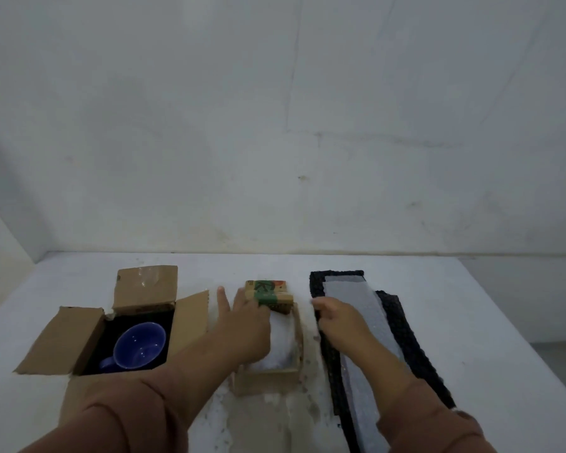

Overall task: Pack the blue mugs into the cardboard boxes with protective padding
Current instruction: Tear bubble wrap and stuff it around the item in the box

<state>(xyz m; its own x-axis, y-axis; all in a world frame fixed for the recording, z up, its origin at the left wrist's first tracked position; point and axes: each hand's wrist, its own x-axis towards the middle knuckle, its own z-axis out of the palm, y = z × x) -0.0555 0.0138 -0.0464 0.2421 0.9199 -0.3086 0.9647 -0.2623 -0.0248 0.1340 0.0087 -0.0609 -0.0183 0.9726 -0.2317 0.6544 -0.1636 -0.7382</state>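
Sleeves (118, 416) hide the near counter (487, 322). Left of the left hand (249, 322), the blue mug (139, 344) sits in an open box (62, 341). That hand is spread flat over the small box (297, 335), covering its white wrap (280, 351). The right hand (332, 317) has its fingers curled onto the padding strips (350, 289).

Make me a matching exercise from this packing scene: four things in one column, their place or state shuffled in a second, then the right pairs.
Things:
1. blue mug
2. white padding
3. left hand
4. right hand

Places or states:
A. grips the edge of the black padding strip
B. inside the left box
C. at the printed flap, fingers straight
D. inside the middle box

Pairs: 1-B, 2-D, 3-C, 4-A
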